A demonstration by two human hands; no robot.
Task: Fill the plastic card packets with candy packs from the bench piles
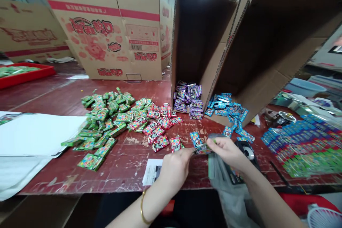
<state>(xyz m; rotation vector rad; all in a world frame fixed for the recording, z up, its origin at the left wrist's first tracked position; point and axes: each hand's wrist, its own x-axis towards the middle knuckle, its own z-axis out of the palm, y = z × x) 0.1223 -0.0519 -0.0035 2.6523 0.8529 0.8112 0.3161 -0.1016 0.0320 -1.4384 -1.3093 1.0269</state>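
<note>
Above the near part of the red table, my left hand point(176, 165) and my right hand point(224, 151) meet at a small candy packet point(203, 150). Fingers of both are closed on its ends; a bit of green shows by the right fingertips. Just behind lies a blue candy packet point(196, 139). Left of it are red candy packets point(156, 133) and a loose heap of green ones point(103, 114). Under my right forearm sit clear plastic bags point(220, 171) and a dark tape dispenser point(248, 153). A small printed paper point(151, 171) lies by my left hand.
Two open cardboard boxes on their sides hold purple packets point(188, 96) and blue packets point(227, 105). A closed carton point(114, 42) stands behind the green heap. At right are rows of bagged packets point(307, 146); at left, white paper sheets point(34, 135) and a red tray point(40, 73).
</note>
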